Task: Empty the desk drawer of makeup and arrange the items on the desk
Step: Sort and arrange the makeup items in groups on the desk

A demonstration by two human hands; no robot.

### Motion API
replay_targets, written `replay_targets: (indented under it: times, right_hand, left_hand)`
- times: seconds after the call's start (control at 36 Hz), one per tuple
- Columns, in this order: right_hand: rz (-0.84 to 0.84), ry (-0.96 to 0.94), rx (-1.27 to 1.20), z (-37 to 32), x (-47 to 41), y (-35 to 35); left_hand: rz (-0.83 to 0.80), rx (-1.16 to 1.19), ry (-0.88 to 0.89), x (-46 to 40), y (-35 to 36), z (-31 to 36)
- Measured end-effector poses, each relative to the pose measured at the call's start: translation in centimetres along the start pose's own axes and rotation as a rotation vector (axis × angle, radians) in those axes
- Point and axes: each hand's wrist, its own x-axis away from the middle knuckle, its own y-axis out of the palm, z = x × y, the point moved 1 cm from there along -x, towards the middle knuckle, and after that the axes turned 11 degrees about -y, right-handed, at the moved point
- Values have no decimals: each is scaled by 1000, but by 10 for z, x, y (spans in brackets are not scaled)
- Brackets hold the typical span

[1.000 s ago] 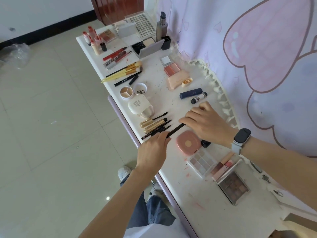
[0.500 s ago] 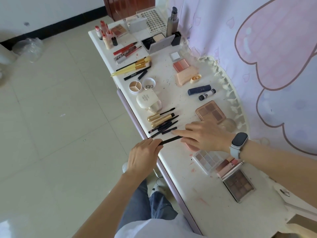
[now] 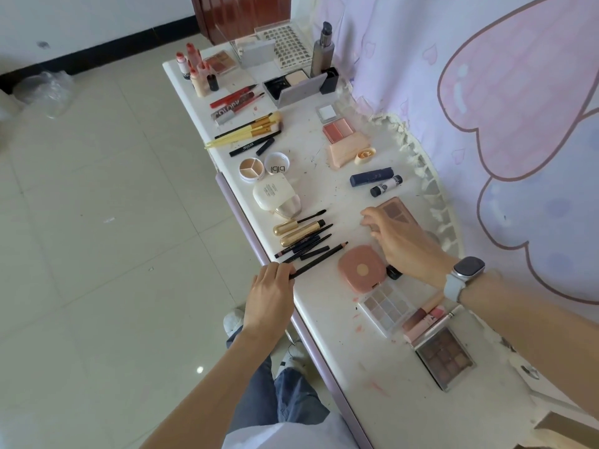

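I see most makeup already lies sorted on the bench (image 3: 340, 196). My left hand (image 3: 270, 291) pinches a black pencil (image 3: 319, 259) just beside the pink compact (image 3: 362, 268); right hand (image 3: 405, 246) hovers past it, fingers loose. Drawer not visible.

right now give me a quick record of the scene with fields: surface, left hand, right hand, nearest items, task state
surface: white desk with purple front edge, makeup spread along it
left hand: left hand pinches the near end of a thin black pencil at the desk's front edge
right hand: right hand, fingers loosely curled, holds nothing, above a brown eyeshadow palette
nearest items: round pink compact, clear pale-shade palette
task state: pencil not yet released beside the row of gold tubes
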Motion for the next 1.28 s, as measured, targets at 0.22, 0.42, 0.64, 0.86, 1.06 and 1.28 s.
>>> replay_targets:
  times: [0.22, 0.42, 0.64, 0.86, 1.06, 1.28]
  right_hand:
    - [115, -177, -91, -20, 1, 24]
    - [190, -330, 23, -36, -7, 46]
    - [372, -415, 167, -47, -22, 67]
    - [333, -316, 157, -46, -19, 71]
    - [259, -7, 163, -47, 12, 62]
    - [122, 138, 318, -48, 18, 64]
  left_hand:
    - [102, -47, 39, -8, 10, 4]
    - [201, -177, 62, -17, 11, 7]
    - [320, -236, 96, -21, 10, 2]
    - [350, -199, 102, -10, 5, -6]
    - [279, -133, 134, 8, 8, -3]
    - [118, -66, 295, 29, 19, 0]
